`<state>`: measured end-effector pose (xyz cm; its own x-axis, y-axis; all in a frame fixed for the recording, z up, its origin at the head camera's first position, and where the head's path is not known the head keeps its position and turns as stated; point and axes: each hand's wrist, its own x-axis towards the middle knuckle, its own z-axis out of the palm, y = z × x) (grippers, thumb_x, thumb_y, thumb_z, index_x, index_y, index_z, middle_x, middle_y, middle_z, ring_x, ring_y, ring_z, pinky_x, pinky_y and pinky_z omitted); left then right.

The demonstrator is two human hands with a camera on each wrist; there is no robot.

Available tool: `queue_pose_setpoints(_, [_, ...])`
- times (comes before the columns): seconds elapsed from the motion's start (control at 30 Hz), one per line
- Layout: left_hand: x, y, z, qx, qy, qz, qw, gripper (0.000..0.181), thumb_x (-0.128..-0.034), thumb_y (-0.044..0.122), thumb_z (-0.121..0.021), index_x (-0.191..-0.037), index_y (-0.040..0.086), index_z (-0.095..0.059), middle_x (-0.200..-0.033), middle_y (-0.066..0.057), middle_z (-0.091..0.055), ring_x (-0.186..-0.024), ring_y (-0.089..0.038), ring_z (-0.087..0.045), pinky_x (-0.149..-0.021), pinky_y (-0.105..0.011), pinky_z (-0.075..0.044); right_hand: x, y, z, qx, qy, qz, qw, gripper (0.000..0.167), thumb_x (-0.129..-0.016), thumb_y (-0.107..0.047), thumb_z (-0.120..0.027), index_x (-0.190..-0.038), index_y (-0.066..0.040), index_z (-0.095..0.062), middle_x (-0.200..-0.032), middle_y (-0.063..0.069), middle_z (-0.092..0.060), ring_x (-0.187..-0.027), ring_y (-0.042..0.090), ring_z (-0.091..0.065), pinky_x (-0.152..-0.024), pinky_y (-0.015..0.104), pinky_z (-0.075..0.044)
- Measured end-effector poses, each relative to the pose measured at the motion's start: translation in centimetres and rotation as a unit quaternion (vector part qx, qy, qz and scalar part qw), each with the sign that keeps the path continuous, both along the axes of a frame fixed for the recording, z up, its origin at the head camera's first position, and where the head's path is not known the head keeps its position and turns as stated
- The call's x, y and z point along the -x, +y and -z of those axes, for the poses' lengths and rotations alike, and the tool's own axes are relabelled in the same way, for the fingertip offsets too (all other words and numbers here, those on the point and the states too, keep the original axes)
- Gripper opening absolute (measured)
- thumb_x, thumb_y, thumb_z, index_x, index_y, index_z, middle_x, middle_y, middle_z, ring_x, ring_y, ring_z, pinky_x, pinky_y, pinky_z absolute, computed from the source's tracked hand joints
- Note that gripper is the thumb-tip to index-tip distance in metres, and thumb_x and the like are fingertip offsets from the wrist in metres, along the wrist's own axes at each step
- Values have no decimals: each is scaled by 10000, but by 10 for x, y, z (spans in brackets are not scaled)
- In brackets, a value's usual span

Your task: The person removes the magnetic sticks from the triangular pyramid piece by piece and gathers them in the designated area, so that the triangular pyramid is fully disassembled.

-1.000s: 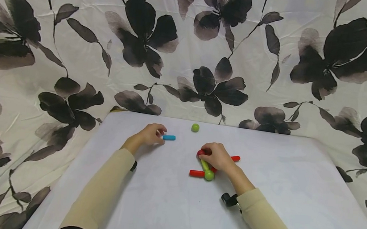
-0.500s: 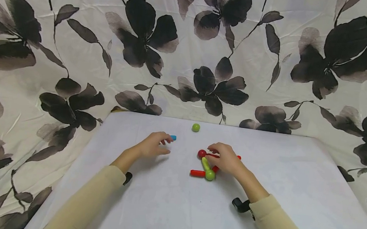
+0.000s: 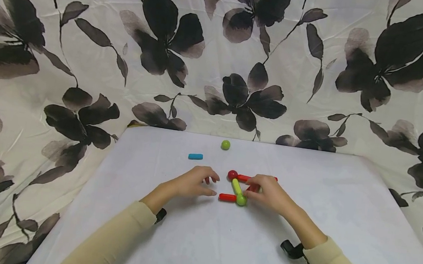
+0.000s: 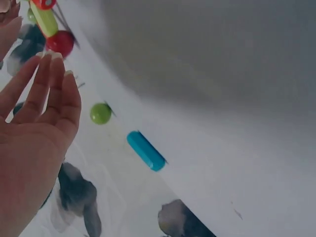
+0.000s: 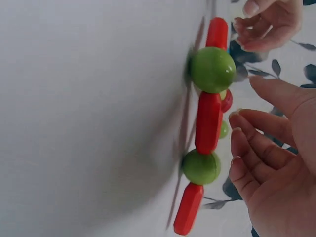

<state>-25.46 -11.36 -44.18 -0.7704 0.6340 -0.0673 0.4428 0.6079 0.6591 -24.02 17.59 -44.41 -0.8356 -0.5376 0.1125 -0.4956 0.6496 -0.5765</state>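
Observation:
A toy assembly of sticks and balls lies mid-table. Its red stick [image 3: 227, 197] joins a green ball [image 3: 241, 200]; a yellow-green stick [image 3: 236, 186] runs from there to a red ball [image 3: 232, 175]. In the right wrist view another red stick [image 5: 209, 123] links that green ball to a second green ball [image 5: 201, 167], with a further red stick [image 5: 188, 209] beyond. My right hand [image 3: 272, 194] curves beside the middle red stick, thumb and fingers apart; whether the tips touch is unclear. Left of the assembly hovers my left hand [image 3: 193, 182], fingers loosely bent, holding nothing.
A loose blue stick [image 3: 195, 156] lies behind my left hand. Near the far table edge sits a single green ball [image 3: 225, 145]. Flower-printed cloth [image 3: 210, 56] hangs behind the white table [image 3: 193, 248].
My left hand has come away from the blue stick, moving right and nearer toward the assembly. The right hand has left the red ball and shifted right and nearer.

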Motion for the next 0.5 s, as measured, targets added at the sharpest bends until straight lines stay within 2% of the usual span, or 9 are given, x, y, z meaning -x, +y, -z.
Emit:
queue_pose_setpoints(0.17, [-2, 13, 2, 72, -46, 143, 9999, 393, -919, 168, -780, -1265, 23, -662, -1154, -66, -668, -1003, -197, -590, -880, -329, -508, -3, -1, 1, 28, -162, -160, 9997, 236, -870, -149, -826, -1038, 1, -755, -798, -38, -615, -737, 120, -556, -659, 246, -497])
queue_pose_setpoints(0.33, [-4, 23, 9, 177, -161, 194, 9995, 367, -920, 178, -782, -1242, 38, -677, -1094, -12, -661, -930, -164, -575, -830, -265, -505, -4, -6, 5, -95, -272, -164, 9995, 225, -844, -180, -855, -1008, -50, -771, -798, -35, -612, -762, 154, -557, -660, 242, -495])
queue_pose_setpoints(0.5, [-5, 28, 15, 259, -117, 288, 9992, 289, -921, 174, -780, -1180, 70, -706, -995, 28, -642, -862, -136, -555, -773, -242, -480, -4, -10, 9, -115, -250, -240, 9993, 198, -825, -187, -872, -959, -73, -782, -749, -73, -605, -763, 160, -543, -653, 250, -483])
